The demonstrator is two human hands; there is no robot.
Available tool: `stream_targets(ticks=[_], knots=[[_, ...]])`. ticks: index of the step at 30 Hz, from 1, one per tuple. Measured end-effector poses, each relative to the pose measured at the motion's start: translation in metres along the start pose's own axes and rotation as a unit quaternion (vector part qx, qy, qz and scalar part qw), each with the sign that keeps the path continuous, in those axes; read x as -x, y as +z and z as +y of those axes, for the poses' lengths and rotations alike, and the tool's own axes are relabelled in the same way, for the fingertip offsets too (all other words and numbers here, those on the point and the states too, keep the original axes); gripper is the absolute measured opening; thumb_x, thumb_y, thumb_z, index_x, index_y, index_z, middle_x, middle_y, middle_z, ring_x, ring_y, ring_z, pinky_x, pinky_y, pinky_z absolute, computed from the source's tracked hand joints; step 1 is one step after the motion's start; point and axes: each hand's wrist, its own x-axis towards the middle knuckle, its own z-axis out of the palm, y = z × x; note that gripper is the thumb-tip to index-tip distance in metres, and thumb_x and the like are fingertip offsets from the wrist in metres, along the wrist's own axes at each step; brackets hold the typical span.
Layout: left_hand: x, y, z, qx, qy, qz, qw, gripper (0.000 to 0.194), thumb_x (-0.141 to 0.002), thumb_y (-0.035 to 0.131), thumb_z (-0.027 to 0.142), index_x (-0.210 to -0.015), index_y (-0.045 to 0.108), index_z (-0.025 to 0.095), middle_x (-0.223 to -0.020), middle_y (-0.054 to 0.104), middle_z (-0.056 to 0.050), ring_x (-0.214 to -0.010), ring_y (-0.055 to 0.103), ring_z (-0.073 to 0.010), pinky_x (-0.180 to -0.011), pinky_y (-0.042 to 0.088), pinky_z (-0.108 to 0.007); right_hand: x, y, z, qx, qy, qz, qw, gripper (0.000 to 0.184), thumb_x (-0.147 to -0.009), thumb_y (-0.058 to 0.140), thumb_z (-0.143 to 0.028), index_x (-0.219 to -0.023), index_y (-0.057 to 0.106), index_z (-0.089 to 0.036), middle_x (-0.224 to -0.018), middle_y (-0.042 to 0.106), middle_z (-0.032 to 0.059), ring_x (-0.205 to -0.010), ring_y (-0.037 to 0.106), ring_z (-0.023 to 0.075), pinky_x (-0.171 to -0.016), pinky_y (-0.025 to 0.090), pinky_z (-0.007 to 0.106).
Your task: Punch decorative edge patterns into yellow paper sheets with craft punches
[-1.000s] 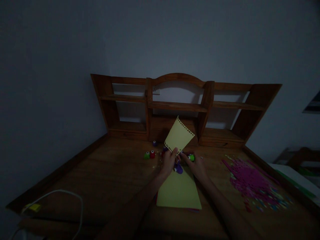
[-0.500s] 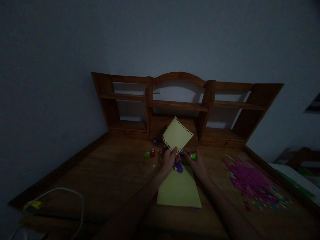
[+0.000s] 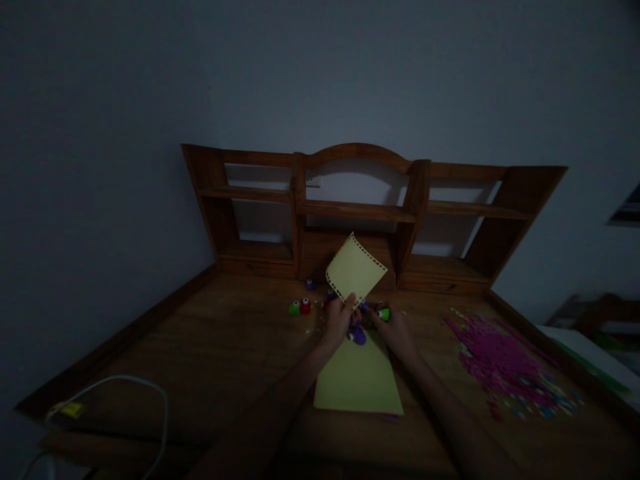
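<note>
My left hand (image 3: 339, 323) pinches the lower corner of a pale yellow paper sheet (image 3: 356, 268) and holds it raised. A row of small punched holes runs along the sheet's edges. My right hand (image 3: 396, 328) has its fingers curled around a small green paper punch (image 3: 384, 314) with a white eye on it. Between my hands, a purple paper punch (image 3: 358, 335) lies on the top end of a stack of yellow paper (image 3: 357, 383). Other small punches behind my hands are partly hidden.
Left of my hands stand a green punch (image 3: 295, 308) and a red punch (image 3: 305, 306), with a purple one (image 3: 310, 285) behind. A heap of magenta strips and coloured bits (image 3: 505, 357) lies right. A wooden shelf (image 3: 357, 212) backs the desk; a white cable (image 3: 165, 407) loops at left.
My right hand and the green punch have shifted slightly, the fingers now lower over it. The left hand and the raised sheet stay almost where they were.
</note>
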Motion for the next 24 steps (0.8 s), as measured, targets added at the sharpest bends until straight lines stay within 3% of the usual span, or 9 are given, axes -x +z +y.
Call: stream_targets(ticks=[24], knots=[[0.004,0.001,0.009,-0.008,-0.018,-0.001,1.000,0.056,-0.084,0.051,0.067,-0.062,0.057,0.015,-0.052,0.057,-0.003,-0.043,0.049,-0.0120,-0.045,0.036,-0.023,0.000,0.000,-0.001,-0.029,0.002,0.006,1.000,0.038,-0.083,0.057,-0.060,-0.086,0.058,-0.023,-0.077,0.070,0.0047,-0.069,0.066,0.0247,-0.060,0.046,0.032]])
